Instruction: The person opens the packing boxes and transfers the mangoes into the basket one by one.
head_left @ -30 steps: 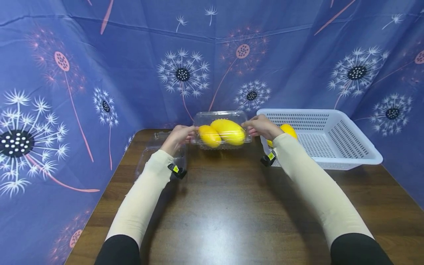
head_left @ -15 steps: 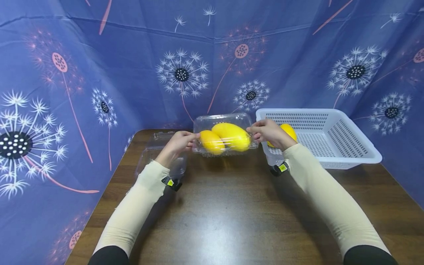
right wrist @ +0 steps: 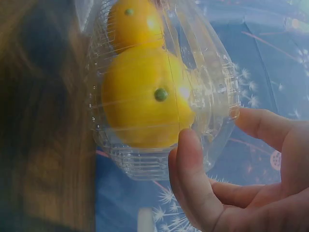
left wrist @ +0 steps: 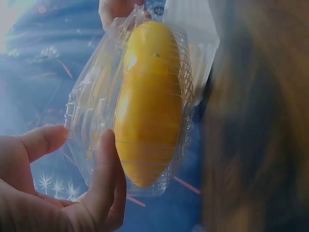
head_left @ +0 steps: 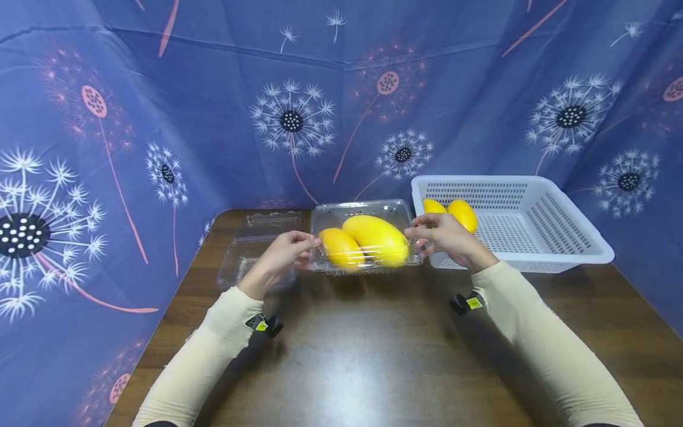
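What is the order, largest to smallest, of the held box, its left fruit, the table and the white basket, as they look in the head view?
1. Table
2. White basket
3. Held box
4. Left fruit

The head view is bright and mostly crisp, its light spread broadly. A wide white glare whitens the near middle of the desk (head_left: 341, 332), and soft dark shadows fall on the wood beside both sleeves (head_left: 208, 353). Thin, sharp reflections streak the clear box (head_left: 392, 212), and pale highlights sit on the yellow fruits (head_left: 376, 240) inside. Both wrist views are dimmer, softer and hazier: the left washes out to white at its upper left corner, the right brightens toward its upper right, and in each the desk blurs into dark brown.
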`<state>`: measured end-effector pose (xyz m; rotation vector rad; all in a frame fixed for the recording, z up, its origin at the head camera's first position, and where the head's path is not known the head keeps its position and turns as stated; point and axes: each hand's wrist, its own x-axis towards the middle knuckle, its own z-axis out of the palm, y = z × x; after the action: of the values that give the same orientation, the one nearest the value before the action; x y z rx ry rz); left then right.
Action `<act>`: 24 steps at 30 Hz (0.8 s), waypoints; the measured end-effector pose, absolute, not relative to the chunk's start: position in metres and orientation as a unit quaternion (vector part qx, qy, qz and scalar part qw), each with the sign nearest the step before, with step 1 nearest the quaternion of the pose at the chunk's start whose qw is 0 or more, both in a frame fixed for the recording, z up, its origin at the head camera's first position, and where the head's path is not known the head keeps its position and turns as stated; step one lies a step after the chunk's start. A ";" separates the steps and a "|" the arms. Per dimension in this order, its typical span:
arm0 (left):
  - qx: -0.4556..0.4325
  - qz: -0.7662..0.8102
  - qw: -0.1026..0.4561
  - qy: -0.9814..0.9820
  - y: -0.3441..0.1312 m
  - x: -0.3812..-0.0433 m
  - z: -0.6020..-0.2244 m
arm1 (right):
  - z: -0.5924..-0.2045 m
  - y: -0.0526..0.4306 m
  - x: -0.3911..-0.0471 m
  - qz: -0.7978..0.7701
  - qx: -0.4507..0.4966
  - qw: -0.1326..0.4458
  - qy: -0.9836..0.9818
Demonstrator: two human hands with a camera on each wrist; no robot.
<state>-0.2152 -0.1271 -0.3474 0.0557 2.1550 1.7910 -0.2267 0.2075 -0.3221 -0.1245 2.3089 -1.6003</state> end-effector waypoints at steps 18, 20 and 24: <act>0.003 0.630 0.173 0.757 -0.123 -0.176 -0.374 | -0.347 0.211 -0.188 -0.539 -0.044 0.146 0.829; -0.001 0.631 0.168 0.757 -0.122 -0.173 -0.377 | -0.350 0.212 -0.186 -0.532 -0.040 0.147 0.833; -0.008 0.635 0.162 0.755 -0.119 -0.168 -0.382 | -0.357 0.211 -0.184 -0.518 -0.028 0.152 0.841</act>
<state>-0.1680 -0.1194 -0.3817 -0.0238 2.1548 1.8122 -0.1844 0.2110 -0.3567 -0.0799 2.4140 -1.4852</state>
